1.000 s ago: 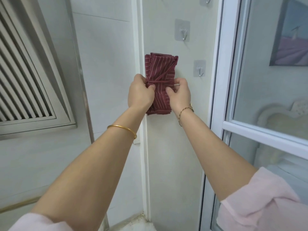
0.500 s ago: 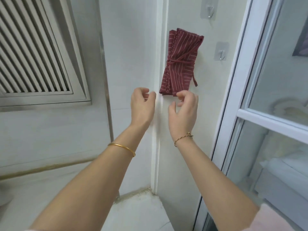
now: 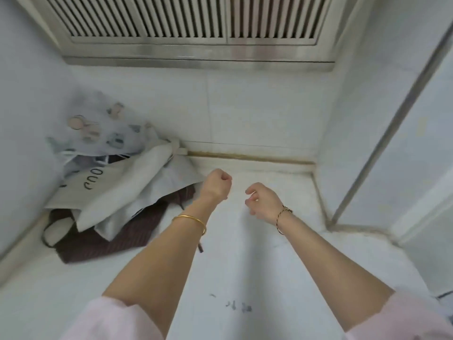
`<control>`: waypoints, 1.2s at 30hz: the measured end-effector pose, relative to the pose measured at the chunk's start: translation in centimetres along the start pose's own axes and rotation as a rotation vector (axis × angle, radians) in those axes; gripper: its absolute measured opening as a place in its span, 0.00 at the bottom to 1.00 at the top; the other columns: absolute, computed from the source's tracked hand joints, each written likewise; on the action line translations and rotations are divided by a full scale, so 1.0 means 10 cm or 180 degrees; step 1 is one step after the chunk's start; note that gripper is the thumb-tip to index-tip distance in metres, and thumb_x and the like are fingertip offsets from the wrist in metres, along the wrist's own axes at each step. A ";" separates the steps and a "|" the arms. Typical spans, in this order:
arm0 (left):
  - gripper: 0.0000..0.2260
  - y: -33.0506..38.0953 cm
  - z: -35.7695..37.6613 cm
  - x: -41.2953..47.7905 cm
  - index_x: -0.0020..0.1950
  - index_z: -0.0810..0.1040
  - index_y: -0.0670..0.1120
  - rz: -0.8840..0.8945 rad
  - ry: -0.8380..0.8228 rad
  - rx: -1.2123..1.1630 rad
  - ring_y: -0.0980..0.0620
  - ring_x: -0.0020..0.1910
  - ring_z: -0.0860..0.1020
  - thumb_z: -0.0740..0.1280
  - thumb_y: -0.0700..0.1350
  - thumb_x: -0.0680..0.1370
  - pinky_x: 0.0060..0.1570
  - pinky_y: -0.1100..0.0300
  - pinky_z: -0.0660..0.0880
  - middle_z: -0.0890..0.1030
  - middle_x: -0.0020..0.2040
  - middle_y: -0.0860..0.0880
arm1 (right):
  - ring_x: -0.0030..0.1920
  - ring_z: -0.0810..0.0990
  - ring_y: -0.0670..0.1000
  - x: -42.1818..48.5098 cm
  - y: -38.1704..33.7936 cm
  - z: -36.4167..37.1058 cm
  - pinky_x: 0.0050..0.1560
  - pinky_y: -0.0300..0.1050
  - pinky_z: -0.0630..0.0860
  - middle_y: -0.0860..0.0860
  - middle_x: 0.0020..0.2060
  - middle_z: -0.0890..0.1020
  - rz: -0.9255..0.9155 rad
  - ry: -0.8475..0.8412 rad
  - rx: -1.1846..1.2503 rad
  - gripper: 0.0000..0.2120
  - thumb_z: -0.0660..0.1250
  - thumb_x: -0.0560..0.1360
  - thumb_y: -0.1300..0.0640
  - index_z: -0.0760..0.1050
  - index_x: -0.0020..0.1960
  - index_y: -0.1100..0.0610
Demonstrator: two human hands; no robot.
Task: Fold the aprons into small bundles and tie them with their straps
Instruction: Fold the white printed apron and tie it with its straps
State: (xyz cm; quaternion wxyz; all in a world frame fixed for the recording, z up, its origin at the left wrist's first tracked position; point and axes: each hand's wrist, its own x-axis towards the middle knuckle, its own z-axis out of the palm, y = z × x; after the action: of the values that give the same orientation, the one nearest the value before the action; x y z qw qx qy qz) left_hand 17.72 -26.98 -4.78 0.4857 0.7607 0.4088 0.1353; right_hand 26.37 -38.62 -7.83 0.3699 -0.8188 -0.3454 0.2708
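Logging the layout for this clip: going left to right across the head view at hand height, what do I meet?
heap of aprons → left hand → right hand → metal corner strip

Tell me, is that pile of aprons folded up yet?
Not folded: the aprons lie crumpled in a loose, overlapping heap, untied.

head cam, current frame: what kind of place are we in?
Probably a tiled utility or kitchen corner in a home, though I can't be sure. Cues: white tiled wall, a slatted metal vent above it, and a heap of aprons lying on the white surface at left.
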 end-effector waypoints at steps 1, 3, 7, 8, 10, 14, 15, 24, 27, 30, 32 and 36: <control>0.11 -0.18 -0.23 0.07 0.55 0.75 0.42 -0.0112 0.0149 0.0185 0.41 0.51 0.78 0.57 0.36 0.78 0.54 0.50 0.76 0.77 0.54 0.41 | 0.38 0.78 0.53 0.08 -0.10 0.22 0.39 0.43 0.73 0.51 0.46 0.75 -0.0007 -0.0142 0.0058 0.07 0.61 0.76 0.60 0.68 0.53 0.51; 0.13 -0.63 -0.85 0.28 0.61 0.74 0.38 -0.0256 0.0541 0.0704 0.39 0.59 0.74 0.59 0.37 0.78 0.58 0.53 0.72 0.75 0.60 0.38 | 0.38 0.78 0.54 0.32 -0.42 0.79 0.36 0.40 0.71 0.52 0.46 0.75 -0.0070 -0.0328 0.0115 0.07 0.61 0.77 0.61 0.68 0.53 0.52; 0.20 -1.12 -1.74 0.53 0.68 0.65 0.37 -0.0504 0.1053 0.1583 0.38 0.66 0.66 0.62 0.42 0.78 0.67 0.52 0.63 0.65 0.68 0.37 | 0.44 0.77 0.54 0.67 -0.91 1.49 0.42 0.42 0.73 0.53 0.46 0.76 -0.0132 -0.0517 0.0057 0.10 0.62 0.76 0.61 0.70 0.57 0.56; 0.23 -1.22 -1.86 0.57 0.70 0.63 0.37 -0.0531 0.1027 0.1915 0.39 0.68 0.63 0.63 0.45 0.78 0.67 0.52 0.60 0.63 0.69 0.37 | 0.46 0.78 0.55 0.73 -0.99 1.59 0.46 0.44 0.74 0.53 0.46 0.76 -0.0135 -0.0543 0.0014 0.11 0.62 0.76 0.61 0.71 0.58 0.57; 0.30 -1.38 -2.04 0.64 0.71 0.60 0.38 -0.0552 0.0861 0.2402 0.40 0.69 0.60 0.66 0.51 0.76 0.67 0.51 0.59 0.61 0.70 0.40 | 0.47 0.78 0.56 0.86 -1.14 1.77 0.45 0.46 0.75 0.54 0.47 0.76 -0.0111 -0.0565 0.0089 0.10 0.62 0.77 0.61 0.70 0.58 0.57; 0.32 -1.69 -2.15 0.83 0.69 0.62 0.41 -0.0279 0.0572 0.3097 0.41 0.67 0.61 0.68 0.54 0.72 0.65 0.49 0.61 0.61 0.69 0.43 | 0.42 0.77 0.52 1.11 -1.38 2.01 0.37 0.41 0.74 0.53 0.47 0.74 0.0108 -0.0661 0.0429 0.12 0.60 0.78 0.59 0.68 0.61 0.58; 0.28 -1.74 -2.16 0.86 0.68 0.64 0.43 -0.0145 0.0575 0.3237 0.41 0.67 0.62 0.68 0.53 0.73 0.65 0.49 0.61 0.62 0.68 0.43 | 0.41 0.77 0.52 1.14 -1.41 2.04 0.37 0.41 0.75 0.51 0.46 0.73 0.0178 -0.0681 0.0529 0.12 0.60 0.78 0.59 0.68 0.61 0.58; 0.06 -0.90 -2.21 1.16 0.51 0.73 0.44 0.0741 -0.0581 -0.0868 0.50 0.41 0.75 0.67 0.38 0.76 0.42 0.57 0.72 0.76 0.43 0.49 | 0.58 0.78 0.58 1.41 -1.41 1.71 0.56 0.57 0.76 0.58 0.57 0.78 0.1131 -0.0405 0.3787 0.29 0.58 0.75 0.35 0.71 0.64 0.56; 0.16 -0.71 -2.07 1.02 0.60 0.73 0.41 0.0279 -0.2369 -0.2187 0.49 0.44 0.80 0.65 0.38 0.73 0.46 0.56 0.78 0.80 0.48 0.45 | 0.56 0.80 0.57 1.34 -1.32 1.33 0.54 0.52 0.77 0.57 0.55 0.82 0.0805 -0.0280 0.4091 0.27 0.58 0.76 0.38 0.75 0.63 0.57; 0.18 -0.72 -1.86 1.00 0.63 0.73 0.41 -0.0244 -0.3069 -0.2136 0.47 0.50 0.79 0.62 0.38 0.74 0.52 0.54 0.77 0.80 0.52 0.44 | 0.54 0.80 0.57 1.25 -1.09 0.93 0.55 0.52 0.78 0.59 0.57 0.79 0.0376 0.0253 0.3803 0.23 0.66 0.75 0.53 0.70 0.67 0.63; 0.18 -0.75 -1.75 1.03 0.65 0.72 0.41 -0.0598 -0.2877 -0.1201 0.48 0.50 0.79 0.61 0.37 0.75 0.51 0.55 0.77 0.79 0.53 0.45 | 0.52 0.81 0.56 1.10 -0.94 0.69 0.49 0.50 0.79 0.59 0.56 0.79 0.0332 0.0825 0.2857 0.27 0.74 0.69 0.55 0.70 0.63 0.64; 0.09 -0.76 -1.61 1.05 0.51 0.77 0.41 -0.0683 -0.2910 0.0814 0.50 0.45 0.78 0.63 0.36 0.73 0.53 0.52 0.77 0.80 0.46 0.46 | 0.59 0.76 0.52 0.84 -0.76 0.62 0.60 0.50 0.75 0.52 0.60 0.76 0.0531 0.0663 0.1162 0.34 0.78 0.58 0.44 0.71 0.57 0.57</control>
State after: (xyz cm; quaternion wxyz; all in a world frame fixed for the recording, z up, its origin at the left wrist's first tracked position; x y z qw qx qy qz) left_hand 10.88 -7.46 -5.31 0.5294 0.7494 0.2430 -0.3149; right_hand 24.40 -25.92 -7.02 0.5220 -0.7876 -0.1817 0.2724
